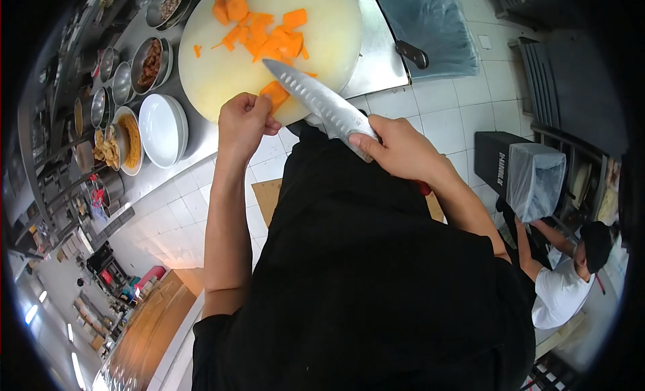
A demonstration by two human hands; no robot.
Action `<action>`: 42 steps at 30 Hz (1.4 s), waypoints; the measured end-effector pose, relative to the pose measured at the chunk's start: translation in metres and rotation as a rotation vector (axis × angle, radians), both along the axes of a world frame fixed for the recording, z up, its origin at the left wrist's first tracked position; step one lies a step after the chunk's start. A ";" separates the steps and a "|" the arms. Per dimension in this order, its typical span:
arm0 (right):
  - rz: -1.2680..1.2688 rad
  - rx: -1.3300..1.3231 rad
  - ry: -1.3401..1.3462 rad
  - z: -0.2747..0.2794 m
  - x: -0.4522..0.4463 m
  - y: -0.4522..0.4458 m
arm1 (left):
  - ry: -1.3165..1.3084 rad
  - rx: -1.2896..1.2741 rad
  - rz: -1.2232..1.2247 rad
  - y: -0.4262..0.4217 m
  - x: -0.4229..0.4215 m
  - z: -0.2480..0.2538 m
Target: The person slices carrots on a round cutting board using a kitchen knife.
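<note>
My right hand (403,146) is closed round the rear of a large chef's knife (319,102), thumb on the blade near the handle. The blade has a row of oval hollows and points up and left over the cutting board (201,62). At the board's near edge, my left hand (248,122) has its fingers curled against an orange piece of carrot (275,93), beside the blade. Farther up the round, pale board lie cut carrot slices (285,41) in a loose pile, with two thicker chunks (230,8) at the back.
Left of the board stand stacked white bowls (160,130), a bowl of reddish-brown food (150,63) and several metal bowls. A black-handled tool (412,54) juts over the counter's right edge, by a bin lined with clear plastic (437,35). Another person (564,290) works at lower right.
</note>
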State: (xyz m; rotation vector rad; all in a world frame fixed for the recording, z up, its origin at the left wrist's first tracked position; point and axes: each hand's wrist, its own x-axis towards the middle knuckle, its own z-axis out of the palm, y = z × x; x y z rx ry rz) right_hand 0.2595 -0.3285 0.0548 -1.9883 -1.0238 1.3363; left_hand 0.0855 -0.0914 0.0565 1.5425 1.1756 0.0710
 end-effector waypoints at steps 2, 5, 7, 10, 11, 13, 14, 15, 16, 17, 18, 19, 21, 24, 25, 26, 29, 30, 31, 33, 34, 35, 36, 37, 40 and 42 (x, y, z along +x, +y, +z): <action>0.047 -0.035 -0.025 0.004 -0.001 0.000 | 0.018 -0.007 0.008 0.000 0.001 -0.001; 0.098 -0.067 -0.054 0.002 -0.001 0.001 | 0.005 -0.006 0.012 0.000 0.000 -0.001; 0.096 -0.068 -0.059 0.001 -0.001 0.001 | 0.000 -0.005 0.014 0.001 -0.001 -0.004; 0.110 -0.043 -0.086 0.002 -0.002 0.000 | -0.002 -0.002 0.012 0.000 -0.001 -0.004; 0.115 -0.043 -0.088 0.003 -0.001 -0.001 | 0.001 0.002 0.011 0.000 0.000 -0.003; 0.120 -0.044 -0.091 0.004 -0.002 -0.001 | 0.002 0.006 0.011 0.000 0.000 -0.003; 0.124 -0.046 -0.103 0.005 -0.002 -0.001 | 0.004 0.009 0.011 0.000 0.000 -0.003; 0.128 -0.048 -0.116 0.006 -0.002 -0.002 | 0.003 0.008 0.011 -0.001 0.000 -0.003; 0.129 -0.048 -0.116 0.007 -0.003 -0.002 | -0.002 0.003 0.013 -0.001 0.000 -0.003; 0.129 -0.051 -0.154 0.009 -0.005 -0.003 | -0.007 -0.002 0.016 -0.001 0.000 -0.003; 0.129 -0.053 -0.192 0.011 -0.006 -0.003 | -0.007 -0.002 0.016 -0.001 0.000 -0.002; 0.131 -0.053 -0.192 0.014 -0.008 -0.002 | -0.001 0.014 0.009 -0.001 0.000 -0.001; 0.122 -0.053 -0.288 0.020 -0.015 0.003 | 0.007 0.025 0.001 -0.002 0.001 -0.001; 0.152 -0.050 -0.305 0.017 -0.015 0.012 | 0.017 0.026 0.004 -0.004 0.003 0.000; 0.151 -0.048 -0.308 0.018 -0.011 0.014 | 0.023 0.029 0.004 -0.004 0.003 0.001; 0.152 -0.055 -0.319 0.020 -0.005 0.014 | 0.030 0.030 0.005 -0.004 0.003 0.001; 0.105 -0.066 -0.420 0.022 -0.003 0.012 | -0.030 0.008 0.051 -0.003 0.001 -0.002; 0.054 -0.072 -0.508 0.023 -0.004 0.010 | -0.031 0.008 0.052 -0.003 -0.003 -0.004; 0.055 -0.068 -0.513 0.022 -0.005 0.008 | -0.018 0.017 0.030 -0.001 -0.009 -0.005; 0.049 0.003 -0.531 0.020 -0.003 0.003 | -0.014 0.035 0.006 -0.004 -0.016 -0.007; 0.045 0.006 -0.537 0.019 -0.002 0.002 | -0.025 0.347 -0.046 -0.012 -0.020 -0.008; 0.048 0.015 -0.536 0.018 -0.002 0.001 | -0.035 0.657 -0.097 -0.016 -0.022 -0.010; 0.055 0.023 -0.534 0.018 -0.002 -0.001 | -0.038 0.658 -0.096 -0.016 -0.022 -0.011; 0.059 0.026 -0.538 0.017 -0.002 -0.001 | -0.068 0.841 -0.244 -0.015 -0.021 -0.013; 0.087 0.028 -0.513 0.017 -0.003 0.000 | -0.119 0.842 -0.299 -0.005 -0.025 -0.024; 0.079 0.019 -0.511 0.020 -0.007 0.000 | -0.342 0.222 0.053 0.009 -0.030 -0.028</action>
